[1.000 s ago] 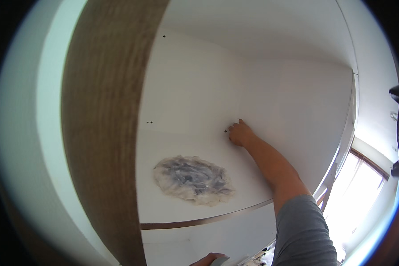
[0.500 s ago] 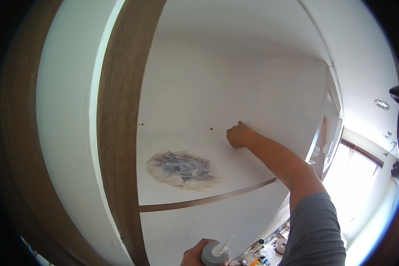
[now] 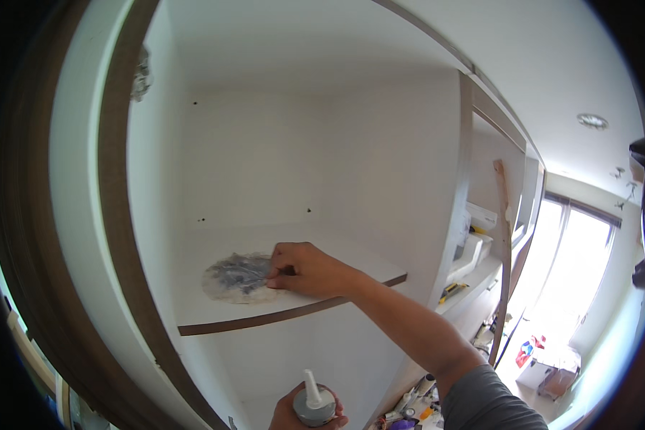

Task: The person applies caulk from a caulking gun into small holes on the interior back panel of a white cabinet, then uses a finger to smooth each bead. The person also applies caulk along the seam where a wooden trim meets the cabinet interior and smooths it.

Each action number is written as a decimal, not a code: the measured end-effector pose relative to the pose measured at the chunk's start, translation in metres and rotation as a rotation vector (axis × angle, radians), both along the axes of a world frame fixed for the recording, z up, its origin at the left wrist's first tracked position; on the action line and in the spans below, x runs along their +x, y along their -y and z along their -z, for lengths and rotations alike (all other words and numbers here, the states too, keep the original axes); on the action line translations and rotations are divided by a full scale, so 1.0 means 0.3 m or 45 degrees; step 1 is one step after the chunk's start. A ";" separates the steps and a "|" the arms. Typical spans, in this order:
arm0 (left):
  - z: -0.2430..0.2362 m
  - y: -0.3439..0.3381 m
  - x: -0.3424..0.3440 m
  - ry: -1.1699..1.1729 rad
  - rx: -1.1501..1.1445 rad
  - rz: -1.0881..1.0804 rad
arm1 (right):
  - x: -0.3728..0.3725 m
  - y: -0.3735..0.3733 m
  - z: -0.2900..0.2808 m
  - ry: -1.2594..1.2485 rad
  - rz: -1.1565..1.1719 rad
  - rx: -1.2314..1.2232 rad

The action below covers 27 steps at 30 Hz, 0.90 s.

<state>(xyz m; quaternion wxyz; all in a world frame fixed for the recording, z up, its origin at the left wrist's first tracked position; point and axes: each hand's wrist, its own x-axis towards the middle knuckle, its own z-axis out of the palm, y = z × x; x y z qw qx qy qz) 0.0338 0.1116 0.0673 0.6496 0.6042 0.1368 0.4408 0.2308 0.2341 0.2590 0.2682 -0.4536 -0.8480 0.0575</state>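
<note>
white cupboard walls (image 3: 254, 158) enclose a pale shelf (image 3: 193, 319) with a brown front edge, and a bright window (image 3: 573, 251) stands far off on the right. on the shelf, toward its left, lies a crumpled-looking grey and whitish patch (image 3: 233, 276). the right hand (image 3: 302, 269) is at its right edge, thumb and fingers curled narrow; whether they pinch any of it i cannot tell. nearer and lower, the left hand (image 3: 288, 412) has its fingers wrapped round a grey container (image 3: 315, 412), white nozzle (image 3: 311, 387) pointing up. the step in hand seems to be handling the patch's edge; the next move there calls, i judge, for a light fingertip touch, nozzle kept clear.
</note>
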 end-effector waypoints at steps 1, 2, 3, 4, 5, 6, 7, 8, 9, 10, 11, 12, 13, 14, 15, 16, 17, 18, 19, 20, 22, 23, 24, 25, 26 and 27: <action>-0.003 0.011 -0.002 0.002 -0.008 0.024 | -0.001 0.000 0.011 -0.017 -0.033 0.088; -0.007 0.018 -0.004 0.003 -0.014 0.049 | -0.004 -0.004 0.019 -0.020 -0.016 0.167; -0.013 0.028 -0.005 0.004 -0.021 0.073 | -0.004 0.000 0.027 0.016 0.051 0.183; -0.021 0.036 -0.006 0.011 -0.019 0.040 | -0.003 0.007 0.037 -0.036 0.065 0.228; -0.030 0.043 -0.007 0.020 -0.016 0.001 | -0.001 0.020 0.045 -0.048 0.123 0.211; -0.041 0.052 -0.008 0.032 -0.012 -0.043 | 0.007 0.041 0.055 -0.079 0.169 0.232; -0.057 0.053 -0.014 -0.050 0.193 -0.108 | 0.018 0.074 0.069 -0.211 0.122 0.244; -0.074 0.060 -0.020 0.012 0.150 -0.115 | 0.026 0.115 0.090 -0.361 0.068 0.298; -0.090 0.072 -0.030 0.079 0.108 -0.125 | 0.033 0.160 0.116 -0.515 -0.028 0.382; -0.108 0.086 -0.041 0.152 0.065 -0.140 | 0.058 0.234 0.161 -0.660 -0.057 0.290; -0.126 0.096 -0.053 0.219 0.173 -0.185 | 0.098 0.328 0.216 -0.815 -0.225 0.288; -0.144 0.109 -0.063 0.283 0.281 -0.236 | 0.133 0.405 0.268 -0.735 -0.303 0.221; -0.160 0.122 -0.071 0.361 0.277 -0.264 | 0.144 0.458 0.330 -0.701 -0.535 0.301; -0.170 0.129 -0.065 0.494 0.346 -0.245 | 0.133 0.514 0.411 -0.681 -0.506 0.013; -0.178 0.137 -0.057 0.458 0.361 -0.211 | 0.112 0.578 0.499 -0.716 -0.518 -0.202; -0.186 0.140 -0.043 0.408 0.365 -0.172 | 0.074 0.607 0.582 -0.847 -0.560 -0.169; -0.183 0.147 -0.008 0.329 0.334 -0.151 | 0.040 0.624 0.654 -1.000 -0.582 -0.137; -0.176 0.154 0.037 0.250 0.303 -0.125 | 0.038 0.635 0.712 -0.979 -0.584 -0.262; -0.165 0.172 0.084 0.110 0.202 -0.191 | 0.047 0.632 0.760 -0.952 -0.584 -0.385; -0.161 0.171 0.132 0.148 0.024 -0.122 | 0.061 0.631 0.800 -0.919 -0.583 -0.504; -0.183 0.162 0.181 -0.076 0.142 -0.218 | 0.092 0.646 0.859 -1.077 -0.531 -0.485; -0.214 0.143 0.180 -0.101 0.337 -0.400 | 0.124 0.670 0.881 -1.149 -0.473 -0.524; -0.239 0.139 0.184 0.110 0.421 -0.697 | 0.157 0.700 0.901 -1.214 -0.414 -0.569; -0.280 0.155 0.141 0.165 0.632 -0.952 | 0.193 0.727 0.921 -1.343 -0.383 -0.540; -0.319 0.183 0.093 0.263 0.707 -1.167 | 0.239 0.741 0.936 -1.362 -0.335 -0.498; -0.354 0.220 0.046 0.396 0.813 -1.251 | 0.284 0.762 0.952 -1.371 -0.286 -0.475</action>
